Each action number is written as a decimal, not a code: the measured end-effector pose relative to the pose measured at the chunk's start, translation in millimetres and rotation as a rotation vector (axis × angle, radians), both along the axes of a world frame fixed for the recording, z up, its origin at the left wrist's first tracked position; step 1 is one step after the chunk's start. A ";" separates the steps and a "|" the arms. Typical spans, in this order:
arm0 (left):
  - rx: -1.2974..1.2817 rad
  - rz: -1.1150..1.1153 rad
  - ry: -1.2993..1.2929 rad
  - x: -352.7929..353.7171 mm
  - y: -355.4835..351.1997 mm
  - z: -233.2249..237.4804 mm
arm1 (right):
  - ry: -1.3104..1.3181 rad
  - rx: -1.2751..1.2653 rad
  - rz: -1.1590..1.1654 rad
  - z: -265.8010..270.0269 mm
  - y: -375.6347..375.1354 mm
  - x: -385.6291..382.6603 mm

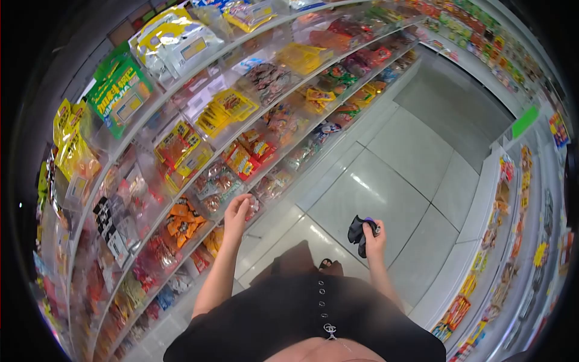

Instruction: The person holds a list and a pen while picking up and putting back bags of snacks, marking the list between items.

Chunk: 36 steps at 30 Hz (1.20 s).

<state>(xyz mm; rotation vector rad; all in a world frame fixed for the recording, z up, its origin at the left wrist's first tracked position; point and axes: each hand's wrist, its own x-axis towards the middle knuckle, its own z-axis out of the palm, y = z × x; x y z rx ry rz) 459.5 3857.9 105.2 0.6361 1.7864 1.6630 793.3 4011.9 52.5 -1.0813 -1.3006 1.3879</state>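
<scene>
My left hand (239, 209) is at the edge of the lower shelves, its fingers curled together beside small wrapped sweets (253, 207); whether it holds one of them is unclear. Just beyond it lie red and yellow packets (241, 161) and a bin of clear-wrapped pieces (217, 188). Orange packets (184, 222) sit to its left. My right hand (375, 235) is over the aisle floor, closed on a crumpled black item (358, 234) with a bit of purple at its top.
Tiered shelves (313, 72) with clear bins of packets curve along the left. Large green (120, 90) and yellow bags (73, 142) hang at the upper left. Another stocked shelf (482, 283) runs down the right. Pale floor tiles (374, 187) lie between them.
</scene>
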 end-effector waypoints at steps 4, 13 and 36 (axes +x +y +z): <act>-0.076 0.032 -0.062 -4.2 30.0 -24.5 | -0.093 -0.063 0.040 -8.8 36.3 -10.6; -0.021 -0.163 -0.082 -34.2 203.1 -39.2 | -0.022 -0.047 -0.054 -22.3 129.0 -63.7; -0.193 -1.255 -0.095 37.5 483.9 -38.2 | 0.044 -0.045 -0.300 -62.8 347.8 -51.4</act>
